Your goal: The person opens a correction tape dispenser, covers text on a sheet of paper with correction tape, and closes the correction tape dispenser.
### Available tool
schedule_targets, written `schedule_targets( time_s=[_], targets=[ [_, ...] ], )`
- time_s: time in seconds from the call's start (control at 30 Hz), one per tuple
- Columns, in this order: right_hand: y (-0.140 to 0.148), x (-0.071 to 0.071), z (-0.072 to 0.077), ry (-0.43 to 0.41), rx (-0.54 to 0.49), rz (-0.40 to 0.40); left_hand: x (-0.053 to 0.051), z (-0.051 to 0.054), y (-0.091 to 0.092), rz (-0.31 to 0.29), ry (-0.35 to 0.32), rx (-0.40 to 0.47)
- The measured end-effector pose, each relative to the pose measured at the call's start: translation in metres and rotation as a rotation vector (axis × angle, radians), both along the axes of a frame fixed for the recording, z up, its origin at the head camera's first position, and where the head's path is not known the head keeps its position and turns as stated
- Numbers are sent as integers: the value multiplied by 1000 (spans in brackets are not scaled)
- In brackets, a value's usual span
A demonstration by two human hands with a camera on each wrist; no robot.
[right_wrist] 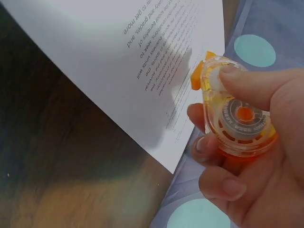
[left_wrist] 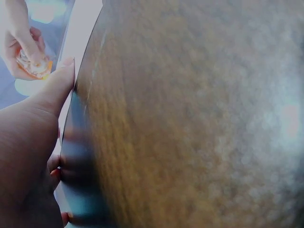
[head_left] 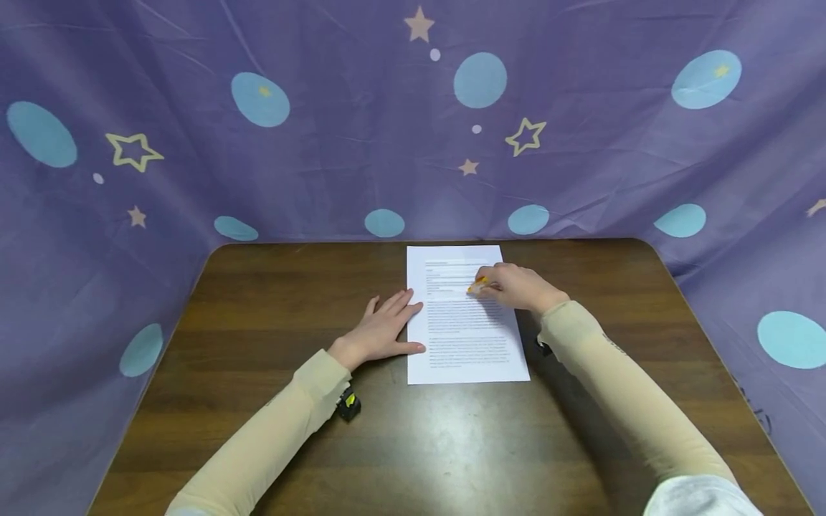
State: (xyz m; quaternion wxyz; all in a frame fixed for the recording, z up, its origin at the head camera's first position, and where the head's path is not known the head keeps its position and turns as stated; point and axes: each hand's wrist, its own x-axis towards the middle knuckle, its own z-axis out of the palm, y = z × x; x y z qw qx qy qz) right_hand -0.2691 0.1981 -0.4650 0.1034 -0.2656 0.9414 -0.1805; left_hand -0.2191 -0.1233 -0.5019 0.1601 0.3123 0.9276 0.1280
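Shows a beige left sleeve (head_left: pixel 264 441) cut off at the bottom edge, a black wrist device (head_left: pixel 349 405) half hidden beneath. Rests the left hand (head_left: pixel 382 328), spread and gripping nothing, across the left edge of the printed sheet (head_left: pixel 467 326) on the table (head_left: pixel 271 308), covering some margin. Cannot make out the print from overhead; reads only scraps in the right wrist view. Pinches a clear-and-orange correction tape dispenser (right_wrist: pixel 242 126) in the right hand (head_left: pixel 519 287) over the sheet's upper right, masking some text; cannot tell about tip contact. Ends, far right, in purple curtain (head_left: pixel 729 272), hung also behind.
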Motion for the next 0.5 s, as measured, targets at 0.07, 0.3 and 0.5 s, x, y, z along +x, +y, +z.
schedule_targets(
  time_s=[0.07, 0.3, 0.5],
  targets=[
    [0, -1, 1, 2, 7, 5, 0, 1, 0, -2, 8, 7],
    [-3, 4, 2, 21, 20, 25, 0, 0, 0, 1, -1, -11],
    [-8, 7, 1, 13, 18, 24, -1, 0, 0, 3, -8, -10]
  ],
)
